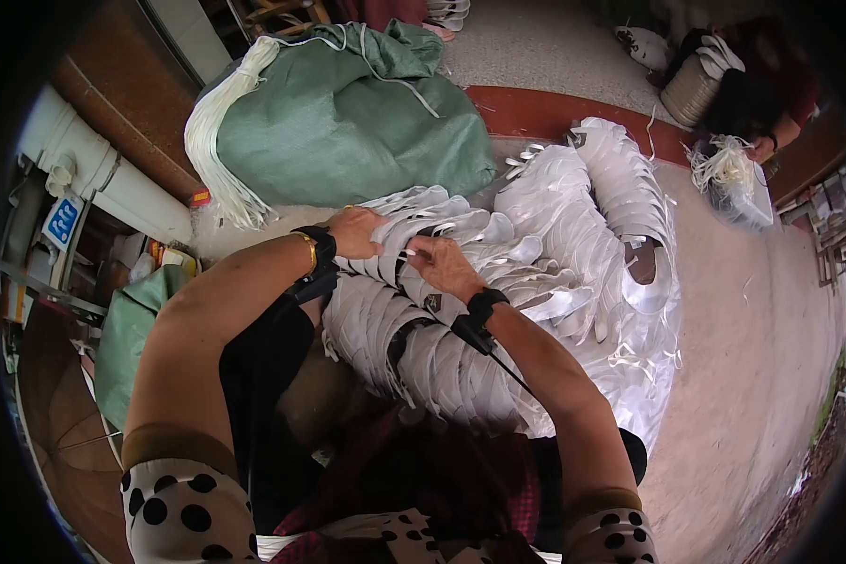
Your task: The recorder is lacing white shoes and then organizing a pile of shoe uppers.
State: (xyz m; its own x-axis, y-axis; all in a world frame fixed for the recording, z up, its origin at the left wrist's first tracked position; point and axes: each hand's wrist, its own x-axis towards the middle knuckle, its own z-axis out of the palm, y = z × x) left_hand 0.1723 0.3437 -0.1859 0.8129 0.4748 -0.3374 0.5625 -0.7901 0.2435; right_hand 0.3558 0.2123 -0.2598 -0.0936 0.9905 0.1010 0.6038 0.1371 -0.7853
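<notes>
Rows of nested white curved pieces, which look like shoe uppers point(367, 324), lie across my lap and in front of me. My left hand point(355, 232) rests on the far end of one row, its fingers closed on the stacked pieces. Close beside it, to the right, my right hand point(445, 266) pinches at the same row, a small white end like a cord showing at its fingertips. A dark band crosses the row between the hands. What lies under my fingers is hidden. Both wrists wear black straps with small devices.
A large green sack point(348, 122) lies ahead, with a bundle of white cords point(226, 141) draped over its left side. More nested white rows point(620, 179) lie to the right on clear plastic sheeting. White pipes point(113, 174) stand left. Another person's hand point(766, 146) is at far right.
</notes>
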